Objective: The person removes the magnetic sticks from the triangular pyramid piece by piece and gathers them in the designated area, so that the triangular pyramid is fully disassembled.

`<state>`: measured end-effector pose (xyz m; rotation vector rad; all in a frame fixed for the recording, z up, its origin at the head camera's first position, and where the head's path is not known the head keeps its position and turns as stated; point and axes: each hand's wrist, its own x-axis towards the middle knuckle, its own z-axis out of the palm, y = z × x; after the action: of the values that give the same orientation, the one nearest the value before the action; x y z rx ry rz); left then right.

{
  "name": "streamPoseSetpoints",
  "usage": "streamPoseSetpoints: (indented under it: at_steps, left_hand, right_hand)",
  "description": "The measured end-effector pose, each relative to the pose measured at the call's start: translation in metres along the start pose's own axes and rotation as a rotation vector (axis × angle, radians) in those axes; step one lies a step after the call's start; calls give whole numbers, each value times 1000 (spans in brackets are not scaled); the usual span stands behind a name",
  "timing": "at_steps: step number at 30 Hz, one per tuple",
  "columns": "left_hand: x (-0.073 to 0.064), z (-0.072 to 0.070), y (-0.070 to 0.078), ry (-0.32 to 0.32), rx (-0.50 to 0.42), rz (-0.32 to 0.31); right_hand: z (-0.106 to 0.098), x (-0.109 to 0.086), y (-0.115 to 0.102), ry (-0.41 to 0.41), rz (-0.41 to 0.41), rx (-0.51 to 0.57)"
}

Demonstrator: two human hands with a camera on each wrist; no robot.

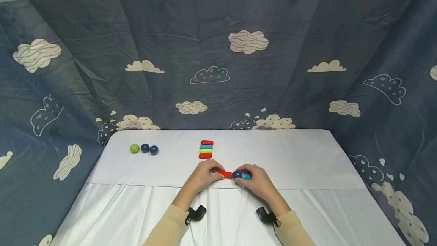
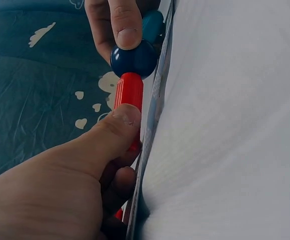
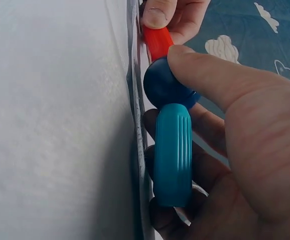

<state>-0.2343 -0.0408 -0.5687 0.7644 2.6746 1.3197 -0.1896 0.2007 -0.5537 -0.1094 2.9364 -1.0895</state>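
Between thumb and fingers my left hand (image 1: 202, 177) pinches a red ribbed rod (image 2: 128, 92). Its far end meets a shiny dark blue ball (image 2: 133, 59). My right hand (image 1: 257, 179) grips that ball, with the thumb laid on its side in the right wrist view. A light blue ribbed rod (image 3: 173, 155) extends from the ball's other side, lying along the curled right fingers. Rod, ball and rod form one line, held low over the white cloth near its fold.
Behind the hands, red, blue and yellow rods (image 1: 206, 147) lie stacked in a column. At the back left sit a green ball (image 1: 134, 148) and two dark blue balls (image 1: 145, 148). A cloud-patterned dark curtain (image 1: 211, 48) surrounds the white table (image 1: 290, 151).
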Motion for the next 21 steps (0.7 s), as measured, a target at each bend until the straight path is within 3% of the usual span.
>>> streamPoseSetpoints:
  at_steps: [21]
  left_hand:
    - [-2, -2, 4, -32, -48, -57]
  right_hand:
    - [0, 2, 5, 19, 10, 71]
